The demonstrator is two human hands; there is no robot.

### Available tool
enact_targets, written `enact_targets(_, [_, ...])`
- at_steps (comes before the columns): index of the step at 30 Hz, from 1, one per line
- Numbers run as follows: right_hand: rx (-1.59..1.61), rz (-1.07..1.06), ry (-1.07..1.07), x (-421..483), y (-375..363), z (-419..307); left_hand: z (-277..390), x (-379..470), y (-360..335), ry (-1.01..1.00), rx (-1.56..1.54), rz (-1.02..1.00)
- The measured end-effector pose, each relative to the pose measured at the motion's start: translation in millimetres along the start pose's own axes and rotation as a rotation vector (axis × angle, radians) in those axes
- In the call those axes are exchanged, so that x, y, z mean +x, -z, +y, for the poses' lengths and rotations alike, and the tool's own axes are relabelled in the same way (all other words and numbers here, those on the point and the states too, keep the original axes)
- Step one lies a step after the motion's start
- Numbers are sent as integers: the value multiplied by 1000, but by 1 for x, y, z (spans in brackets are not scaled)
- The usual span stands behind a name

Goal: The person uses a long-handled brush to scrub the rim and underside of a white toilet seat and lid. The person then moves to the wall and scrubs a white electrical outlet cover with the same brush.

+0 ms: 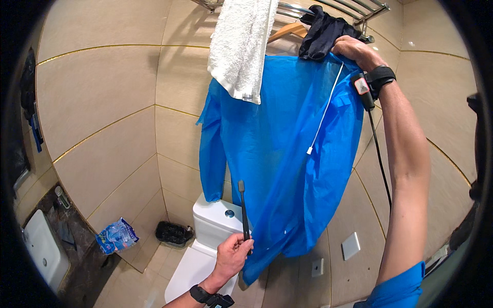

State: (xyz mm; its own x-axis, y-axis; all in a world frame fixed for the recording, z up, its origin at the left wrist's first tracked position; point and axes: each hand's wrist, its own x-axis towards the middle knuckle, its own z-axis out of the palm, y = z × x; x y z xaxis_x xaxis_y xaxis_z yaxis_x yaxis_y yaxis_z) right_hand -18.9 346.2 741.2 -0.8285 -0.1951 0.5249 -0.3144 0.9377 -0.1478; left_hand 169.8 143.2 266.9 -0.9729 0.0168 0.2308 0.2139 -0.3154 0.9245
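My left hand [232, 254] holds a black toothbrush [244, 211] near the lower end of its handle, with the head up. Behind the brush hangs a thin blue plastic garment [269, 154] with sleeves and a white drawcord [325, 109]. Raised high on the right, my right hand [356, 52] is closed at the garment's top corner, where the fabric bunches; its fingertips are partly hidden. Right beside it, a black cloth [321, 34] drapes from the metal towel rack [348, 11]. A white towel [242, 46] hangs in front of the garment's left shoulder.
A white toilet [206, 215] stands below the garment. At left are a washbasin [46, 250] on a dark counter, a blue plastic packet [117, 235] and a black bin [173, 233]. A wooden hanger [288, 31] shows under the rack. A cable [379, 154] runs down from my right wrist device.
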Motion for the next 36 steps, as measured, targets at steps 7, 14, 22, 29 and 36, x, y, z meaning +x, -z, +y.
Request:
enact_targets(7, [215,-83,120,22,5,29,-6,4,1,46,-8,-2])
enact_targets(14, [8,-24,-8,-6,-6,28,-21,3,4,57,-16,20])
enact_targets(22, [-57,68,70,-16,-25,73,-42,1,8,39,36,-3])
enact_targets(29, [-281,539,113,-19,-58,121,-51,-3,-3,143,-1,-67])
enact_targets(36, [-534,877,389,-95,-109,112,-71,-11,-11,165,-24,-142])
